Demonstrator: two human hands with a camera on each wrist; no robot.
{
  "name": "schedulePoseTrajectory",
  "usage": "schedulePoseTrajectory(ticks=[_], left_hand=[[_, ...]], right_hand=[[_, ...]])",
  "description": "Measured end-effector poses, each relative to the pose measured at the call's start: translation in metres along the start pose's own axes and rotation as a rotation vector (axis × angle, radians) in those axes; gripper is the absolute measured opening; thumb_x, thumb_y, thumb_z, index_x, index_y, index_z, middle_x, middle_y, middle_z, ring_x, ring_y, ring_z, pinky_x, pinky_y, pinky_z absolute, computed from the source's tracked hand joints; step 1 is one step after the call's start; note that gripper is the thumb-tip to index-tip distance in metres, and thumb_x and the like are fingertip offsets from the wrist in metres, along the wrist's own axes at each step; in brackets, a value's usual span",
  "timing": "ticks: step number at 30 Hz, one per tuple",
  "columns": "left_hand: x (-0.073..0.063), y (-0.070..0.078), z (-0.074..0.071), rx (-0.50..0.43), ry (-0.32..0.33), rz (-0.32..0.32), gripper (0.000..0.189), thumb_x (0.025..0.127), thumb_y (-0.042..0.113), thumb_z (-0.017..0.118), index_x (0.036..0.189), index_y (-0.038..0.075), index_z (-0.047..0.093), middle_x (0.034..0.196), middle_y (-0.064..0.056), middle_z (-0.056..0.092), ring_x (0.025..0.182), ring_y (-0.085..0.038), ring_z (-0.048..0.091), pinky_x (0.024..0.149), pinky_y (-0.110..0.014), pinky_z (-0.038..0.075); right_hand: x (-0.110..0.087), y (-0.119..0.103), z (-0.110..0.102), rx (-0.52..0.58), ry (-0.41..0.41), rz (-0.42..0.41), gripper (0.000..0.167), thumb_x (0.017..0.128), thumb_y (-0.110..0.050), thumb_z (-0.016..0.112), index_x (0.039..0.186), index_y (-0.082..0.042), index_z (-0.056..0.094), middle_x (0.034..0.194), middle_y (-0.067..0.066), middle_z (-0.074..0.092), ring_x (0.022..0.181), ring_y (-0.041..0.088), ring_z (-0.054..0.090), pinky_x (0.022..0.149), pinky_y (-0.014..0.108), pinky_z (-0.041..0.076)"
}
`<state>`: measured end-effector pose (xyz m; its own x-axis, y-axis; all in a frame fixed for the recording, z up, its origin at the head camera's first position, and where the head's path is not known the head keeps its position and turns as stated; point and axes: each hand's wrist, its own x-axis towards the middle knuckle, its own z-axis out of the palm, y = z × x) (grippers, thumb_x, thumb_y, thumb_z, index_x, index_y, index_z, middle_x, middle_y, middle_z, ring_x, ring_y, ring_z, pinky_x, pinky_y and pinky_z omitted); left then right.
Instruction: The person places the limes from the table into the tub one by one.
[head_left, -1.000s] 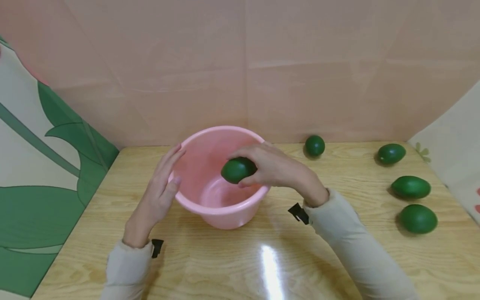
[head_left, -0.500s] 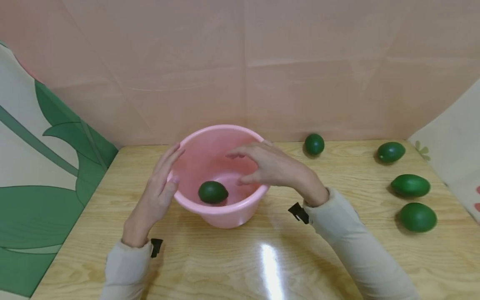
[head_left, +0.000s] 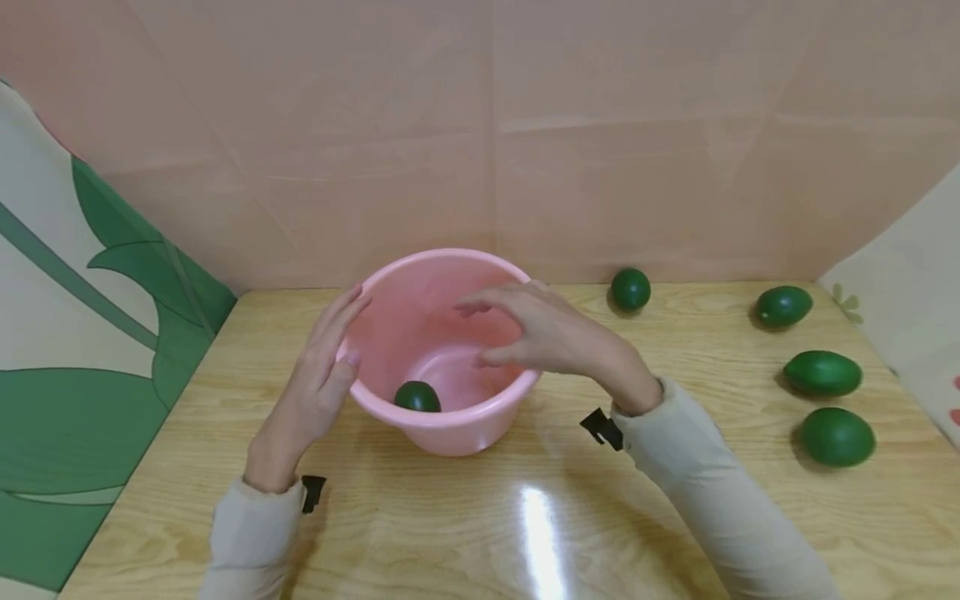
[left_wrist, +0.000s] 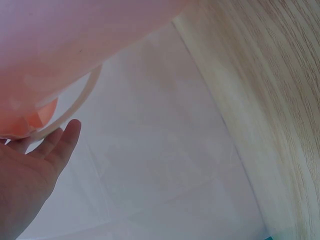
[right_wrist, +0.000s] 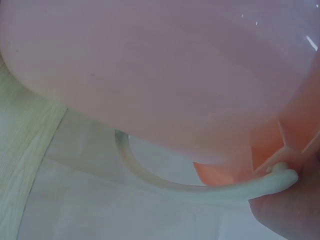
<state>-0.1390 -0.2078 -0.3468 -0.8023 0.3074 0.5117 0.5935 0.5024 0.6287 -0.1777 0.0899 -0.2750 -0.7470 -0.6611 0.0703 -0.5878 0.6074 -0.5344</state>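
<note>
A pink plastic bucket (head_left: 457, 437) stands upright on the table, with a glossy dark green avocado-like fruit (head_left: 417, 396) low inside it at the near left; the near rim hides part of the fruit. My left hand (head_left: 318, 375) rests against the bucket's left rim, fingers nearly straight. On the opposite side my right hand (head_left: 547, 329) reaches over the right rim, thumb and fingers spread apart over the inside with nothing between them. A white bucket handle (right_wrist: 210, 192) hangs behind the bucket in the right wrist view.
Several similar green fruits lie on the wooden table (head_left: 420, 533): a round one (head_left: 630, 290) at the back, an oval one (head_left: 822, 372) and others near the right edge. A pinkish sheet (head_left: 480, 142) backs the table.
The right hand has let go of the green fruit, which dropped into the bucket and rolled toward the near left wall. The left hand has stayed at the rim.
</note>
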Motion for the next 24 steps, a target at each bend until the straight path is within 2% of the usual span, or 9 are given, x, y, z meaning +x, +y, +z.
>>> schedulePoseTrajectory(ticks=[3, 8, 15, 24], left_hand=[[0.0, 0.0, 0.0, 0.004, 0.002, 0.001, 0.058, 0.096, 0.017, 0.041, 0.154, 0.014, 0.036, 0.164, -0.005, 0.024, 0.151, -0.031, 0.023, 0.112, -0.07, 0.028], [0.0, 0.001, 0.0, 0.007, 0.002, -0.008, 0.058, 0.096, 0.017, 0.041, 0.154, 0.015, 0.036, 0.164, -0.004, 0.024, 0.151, -0.03, 0.022, 0.113, -0.071, 0.027], [0.001, 0.001, 0.001, 0.005, 0.0, -0.007, 0.058, 0.096, 0.018, 0.04, 0.154, 0.014, 0.036, 0.164, -0.006, 0.024, 0.151, -0.031, 0.022, 0.113, -0.07, 0.027], [0.001, 0.001, 0.001, 0.01, -0.009, -0.013, 0.057, 0.097, 0.02, 0.04, 0.154, 0.015, 0.036, 0.164, -0.005, 0.024, 0.151, -0.031, 0.023, 0.112, -0.07, 0.029]], right_hand=[[-0.001, 0.002, 0.0, 0.022, 0.02, -0.028, 0.057, 0.084, -0.035, 0.076, 0.136, -0.017, 0.06, 0.141, 0.0, 0.06, 0.134, 0.024, 0.051, 0.112, 0.049, 0.041], [-0.004, 0.004, 0.0, 0.066, 0.036, -0.032, 0.055, 0.086, -0.035, 0.074, 0.136, -0.018, 0.059, 0.141, -0.002, 0.059, 0.134, 0.022, 0.051, 0.111, 0.046, 0.042], [-0.006, 0.007, 0.001, 0.186, 0.071, -0.035, 0.056, 0.089, -0.025, 0.073, 0.14, -0.015, 0.053, 0.139, 0.001, 0.06, 0.132, 0.02, 0.052, 0.112, 0.043, 0.043], [-0.01, 0.012, 0.003, 0.162, 0.204, -0.127, 0.046, 0.089, -0.02, 0.073, 0.133, -0.013, 0.059, 0.132, 0.007, 0.064, 0.128, 0.022, 0.056, 0.11, 0.044, 0.045]])
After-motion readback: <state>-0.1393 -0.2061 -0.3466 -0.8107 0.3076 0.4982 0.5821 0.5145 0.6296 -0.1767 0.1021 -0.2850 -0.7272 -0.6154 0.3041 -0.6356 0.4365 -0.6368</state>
